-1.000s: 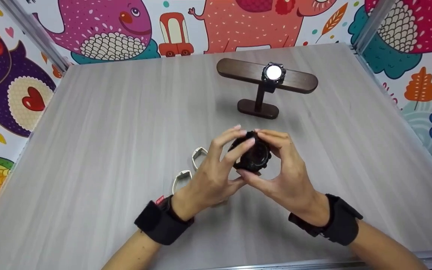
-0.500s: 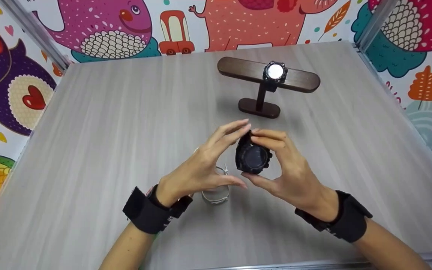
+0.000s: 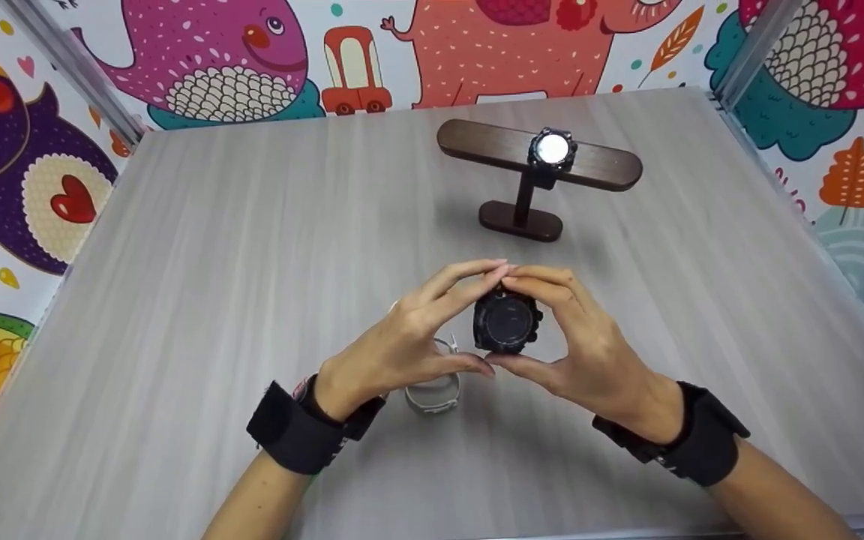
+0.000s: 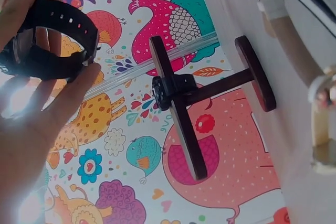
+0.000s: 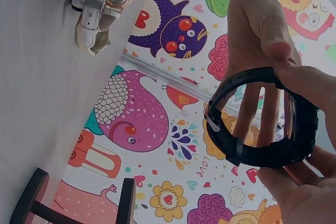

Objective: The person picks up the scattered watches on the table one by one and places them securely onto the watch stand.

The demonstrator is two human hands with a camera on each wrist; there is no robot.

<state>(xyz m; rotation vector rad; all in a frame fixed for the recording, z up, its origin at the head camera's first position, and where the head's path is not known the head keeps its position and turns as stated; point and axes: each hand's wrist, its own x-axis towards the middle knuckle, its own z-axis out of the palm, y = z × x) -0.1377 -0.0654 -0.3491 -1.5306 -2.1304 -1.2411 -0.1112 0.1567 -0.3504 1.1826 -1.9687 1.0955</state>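
My right hand pinches a black wristwatch between thumb and fingers, its dial facing up toward the head camera. In the right wrist view the watch's strap forms a closed loop. My left hand is at the watch's left side, fingers fairly straight and thumb spread apart. Its fingertips meet the right fingertips at the watch's far end; whether they touch the watch is unclear. Beyond the hands, a dark wooden watch stand carries another black watch on its crossbar, right of the post.
A white-strapped watch lies on the table beneath the left hand, partly covered. The right wrist view shows white watches grouped together. Cartoon-printed walls enclose the table's back and sides.
My left hand let go of the black watch and drew left with its thumb spread; its fingertips then came back to the watch's far end. The right hand kept its grip while the dial turned upward.
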